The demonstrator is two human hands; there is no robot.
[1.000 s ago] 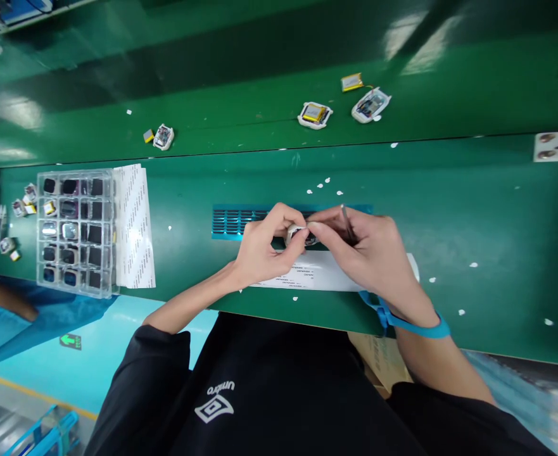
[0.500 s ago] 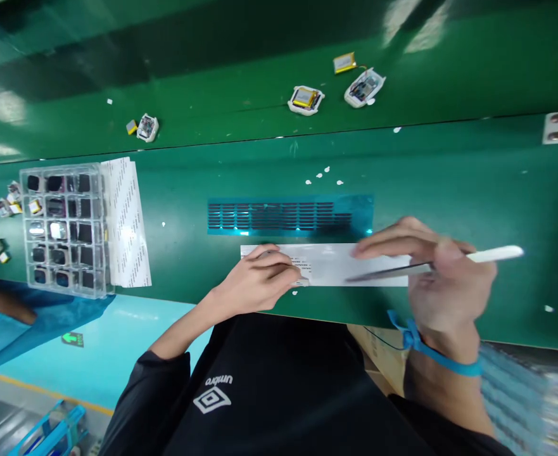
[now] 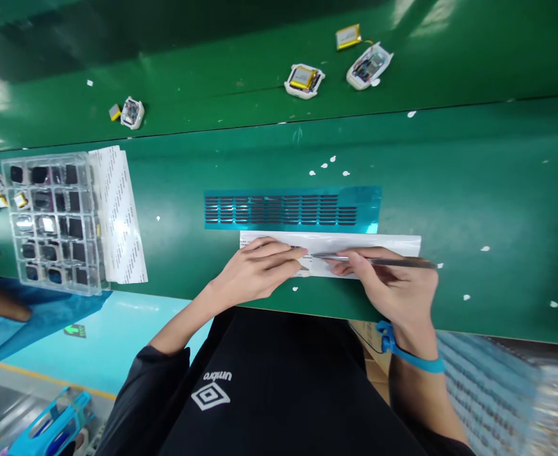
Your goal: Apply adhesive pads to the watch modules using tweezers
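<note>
My right hand (image 3: pixel 393 288) is closed around a pair of metal tweezers (image 3: pixel 393 261), held almost level with the tips pointing left. The tips are over a white backing sheet (image 3: pixel 378 242) with small print, close to my left fingers. My left hand (image 3: pixel 264 269) rests on the left part of this sheet, fingers bent and close together. A small pale piece (image 3: pixel 303 272) shows at its fingertips; most of it is hidden by the hand. Just beyond the sheet lies a blue film (image 3: pixel 367 197) with rows of dark thin strips.
Opened white watch cases (image 3: pixel 368 66) with yellow-edged batteries (image 3: pixel 348 37) lie on the far bench. To the left stand a clear compartment tray (image 3: pixel 93 221) of dark watch parts and printed white sheets (image 3: pixel 121 221). Small white stickers (image 3: pixel 325 166) dot the mat. Another person's blue sleeve (image 3: pixel 3 329) shows at left.
My right hand has moved left and lowered the tweezers to the sheet beside my left fingers. Small white bits now show on the mat at right. The view has shifted slightly.
</note>
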